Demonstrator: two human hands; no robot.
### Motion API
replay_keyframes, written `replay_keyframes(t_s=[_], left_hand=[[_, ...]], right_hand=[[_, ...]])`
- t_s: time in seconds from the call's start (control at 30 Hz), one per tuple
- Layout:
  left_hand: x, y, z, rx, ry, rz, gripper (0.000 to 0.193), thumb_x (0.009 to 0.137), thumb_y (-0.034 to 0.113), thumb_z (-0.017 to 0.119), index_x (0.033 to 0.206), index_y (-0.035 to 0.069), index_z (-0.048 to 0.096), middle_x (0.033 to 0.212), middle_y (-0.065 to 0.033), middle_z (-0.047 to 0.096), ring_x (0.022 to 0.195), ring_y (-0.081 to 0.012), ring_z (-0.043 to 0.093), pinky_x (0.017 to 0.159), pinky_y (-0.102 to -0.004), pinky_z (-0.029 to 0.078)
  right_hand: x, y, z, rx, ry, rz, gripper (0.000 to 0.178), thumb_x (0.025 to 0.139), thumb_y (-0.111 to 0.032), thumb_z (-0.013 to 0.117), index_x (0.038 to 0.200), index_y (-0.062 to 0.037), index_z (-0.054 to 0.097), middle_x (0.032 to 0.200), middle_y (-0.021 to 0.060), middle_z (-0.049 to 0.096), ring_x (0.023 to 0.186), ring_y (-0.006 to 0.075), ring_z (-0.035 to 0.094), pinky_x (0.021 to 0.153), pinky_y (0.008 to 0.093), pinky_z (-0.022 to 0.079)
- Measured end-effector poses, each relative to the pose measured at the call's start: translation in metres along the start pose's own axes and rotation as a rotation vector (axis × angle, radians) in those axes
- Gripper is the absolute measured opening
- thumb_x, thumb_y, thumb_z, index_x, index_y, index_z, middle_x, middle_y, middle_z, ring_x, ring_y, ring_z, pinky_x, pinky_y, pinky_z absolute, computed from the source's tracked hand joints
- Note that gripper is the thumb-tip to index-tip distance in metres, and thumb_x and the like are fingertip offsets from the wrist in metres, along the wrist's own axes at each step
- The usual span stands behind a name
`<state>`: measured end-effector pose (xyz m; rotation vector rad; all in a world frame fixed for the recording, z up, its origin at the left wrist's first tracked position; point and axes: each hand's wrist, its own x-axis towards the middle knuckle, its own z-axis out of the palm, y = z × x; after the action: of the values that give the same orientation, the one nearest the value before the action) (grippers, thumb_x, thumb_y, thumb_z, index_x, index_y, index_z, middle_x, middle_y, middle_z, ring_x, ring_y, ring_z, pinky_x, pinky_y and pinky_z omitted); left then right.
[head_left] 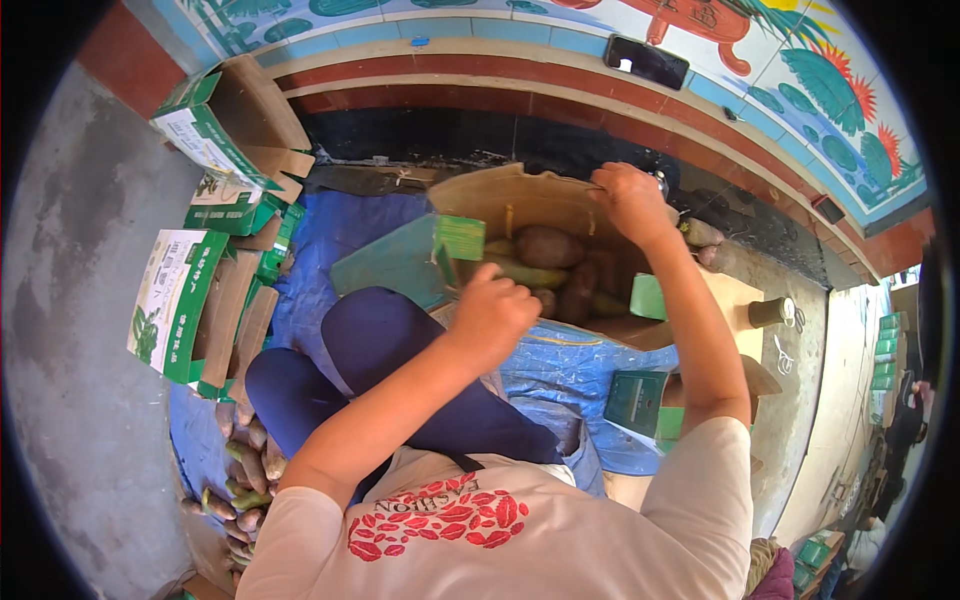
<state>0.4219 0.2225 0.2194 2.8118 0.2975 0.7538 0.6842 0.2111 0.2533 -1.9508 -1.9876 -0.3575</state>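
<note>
An opened cardboard box [520,200] sits in front of me, its flaps raised. Inside lie several long root vegetables [548,248], brownish-purple and green, which look like radishes. My right hand [632,197] grips the top edge of the box's far flap toward the right, fingers bent over it. Close to the near left side of the box, my left hand [495,318] hovers with curled fingers; whether anything is in them is hidden. Beyond that hand stands a green flap [460,238], and a smaller green flap [648,297] juts up at the right.
Green-and-white cartons [180,305] are stacked at the left. More root vegetables [250,470] lie on the blue tarp [560,365] by my knees. A green box [635,400] stands near my right side. A phone [647,62] rests on the tiled ledge; a roll of tape [770,312] lies to the right.
</note>
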Motion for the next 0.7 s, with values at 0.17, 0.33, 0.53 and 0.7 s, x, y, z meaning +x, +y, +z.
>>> replay_keyframes(t_s=[0.17, 0.33, 0.53, 0.7], left_hand=[[0.006, 0.029, 0.065, -0.085, -0.07, 0.098, 0.015, 0.062, 0.017, 0.065, 0.059, 0.011, 0.051, 0.061, -0.0046, 0.054, 0.065, -0.0204, 0.056, 0.068, -0.0371, 0.039], [0.01, 0.018, 0.046, -0.25, -0.091, -0.036, 0.012, 0.071, 0.015, 0.063, 0.063, 0.009, 0.055, 0.065, -0.0063, 0.058, 0.067, -0.0237, 0.058, 0.071, -0.0363, 0.04], [-0.005, -0.022, -0.027, -0.189, 0.018, -0.291, 0.007, 0.074, 0.01, 0.064, 0.077, 0.005, 0.062, 0.079, -0.0101, 0.064, 0.075, -0.0272, 0.059, 0.079, -0.0361, 0.041], [-0.043, -0.041, -0.079, 0.005, 0.153, -0.452, 0.009, 0.077, 0.006, 0.061, 0.085, 0.005, 0.062, 0.083, -0.01, 0.062, 0.082, -0.0272, 0.058, 0.086, -0.0383, 0.041]], right_hand=[[-0.042, 0.059, 0.006, -0.111, -0.165, 0.106, 0.008, 0.071, -0.015, 0.063, 0.078, -0.0102, 0.062, 0.08, 0.0063, 0.06, 0.083, 0.026, 0.059, 0.071, 0.0372, 0.048], [-0.128, 0.119, 0.046, -0.345, -0.443, 0.43, 0.012, 0.076, -0.011, 0.054, 0.081, -0.0104, 0.065, 0.086, 0.0102, 0.064, 0.081, 0.0294, 0.062, 0.07, 0.0405, 0.05], [-0.11, 0.084, 0.046, -0.337, -0.081, 0.414, 0.018, 0.072, -0.006, 0.055, 0.089, -0.0087, 0.062, 0.088, 0.0103, 0.06, 0.087, 0.0274, 0.058, 0.073, 0.0376, 0.047], [-0.05, -0.043, 0.1, 0.077, 0.153, 0.278, 0.019, 0.073, -0.005, 0.054, 0.091, -0.0056, 0.061, 0.084, 0.0117, 0.058, 0.083, 0.0298, 0.057, 0.075, 0.0394, 0.046]])
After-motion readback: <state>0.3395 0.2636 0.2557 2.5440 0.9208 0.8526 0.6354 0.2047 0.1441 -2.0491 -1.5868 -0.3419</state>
